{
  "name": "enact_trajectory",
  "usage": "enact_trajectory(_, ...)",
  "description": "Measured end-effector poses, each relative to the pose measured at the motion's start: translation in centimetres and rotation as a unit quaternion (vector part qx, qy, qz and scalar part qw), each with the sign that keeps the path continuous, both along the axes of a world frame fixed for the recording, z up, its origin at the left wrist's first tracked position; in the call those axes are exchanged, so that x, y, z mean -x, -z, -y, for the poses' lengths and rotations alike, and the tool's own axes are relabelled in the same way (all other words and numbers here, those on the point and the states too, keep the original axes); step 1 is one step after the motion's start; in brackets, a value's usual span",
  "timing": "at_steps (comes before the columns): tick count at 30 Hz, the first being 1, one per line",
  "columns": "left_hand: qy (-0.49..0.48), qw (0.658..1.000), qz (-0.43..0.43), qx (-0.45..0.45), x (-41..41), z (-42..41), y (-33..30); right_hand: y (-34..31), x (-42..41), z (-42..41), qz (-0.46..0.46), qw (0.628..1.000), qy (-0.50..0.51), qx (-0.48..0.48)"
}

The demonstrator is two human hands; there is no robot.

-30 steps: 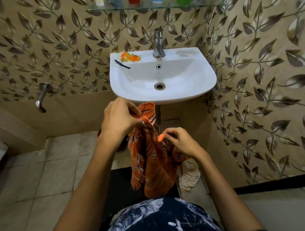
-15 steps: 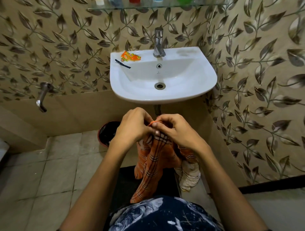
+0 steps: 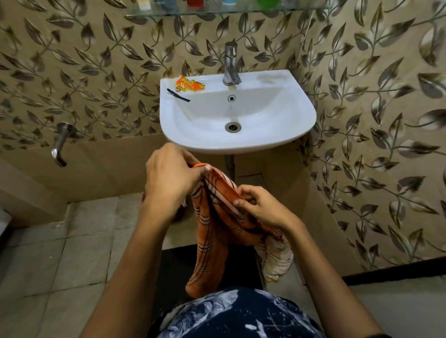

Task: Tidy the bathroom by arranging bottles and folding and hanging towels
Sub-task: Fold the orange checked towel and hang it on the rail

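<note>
An orange towel (image 3: 212,231) with dark and white checks hangs in front of me, below the white sink (image 3: 299,120). My left hand (image 3: 169,181) pinches its top edge up near the sink's front rim. My right hand (image 3: 260,205) grips a fold of the same towel lower down and to the right. The towel's long end dangles toward my waist. A crumpled cream cloth (image 3: 275,260) lies on the floor under my right wrist. Several bottles (image 3: 195,3) stand on a glass shelf (image 3: 217,10) at the top edge, mostly cut off.
An orange sachet (image 3: 189,85) and a black strip (image 3: 178,94) lie on the sink's left rim beside the tap (image 3: 230,65). A wall tap (image 3: 60,142) sticks out at the left. A black mat (image 3: 173,277) covers the tiled floor at my feet.
My hands were together at the towel's top half a second ago. Now the left hand has lifted up and left while the right has slid down and right along the towel.
</note>
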State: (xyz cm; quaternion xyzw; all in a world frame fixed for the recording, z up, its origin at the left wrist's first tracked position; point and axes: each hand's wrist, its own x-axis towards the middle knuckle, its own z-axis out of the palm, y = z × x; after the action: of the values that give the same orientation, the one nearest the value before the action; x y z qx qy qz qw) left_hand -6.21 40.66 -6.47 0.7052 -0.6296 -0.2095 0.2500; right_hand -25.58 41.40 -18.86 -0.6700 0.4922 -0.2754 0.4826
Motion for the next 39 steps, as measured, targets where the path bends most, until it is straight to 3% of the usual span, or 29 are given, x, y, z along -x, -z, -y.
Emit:
enact_trajectory(7,-0.033,0.999,0.008,-0.038,-0.8,0.5,-0.3,-2.4,-1.2,-0.1,-0.008,0.998,-0.006,0.065)
enact_trajectory(13,0.115,0.982,0.017,-0.149,0.6,-0.1,0.1,-4.8,-2.6,-0.1,0.001,0.995,-0.010,0.098)
enact_trajectory(16,0.149,0.977,0.027,-0.153,1.1,-0.2,0.3,-5.3,-2.6,0.3,0.006,0.995,0.002,0.105)
enact_trajectory(24,0.082,0.990,0.039,-0.109,1.1,-0.1,0.8,-3.7,-2.4,0.2,0.056,0.997,0.011,0.058)
enact_trajectory(31,0.041,0.998,0.031,-0.048,0.4,-0.1,-0.1,-1.0,-1.3,-0.4,0.044,0.999,-0.017,0.004)
enact_trajectory(39,-0.001,0.997,0.029,-0.066,-0.5,0.5,-0.1,-2.0,-1.4,0.2,-0.032,0.996,0.001,0.079)
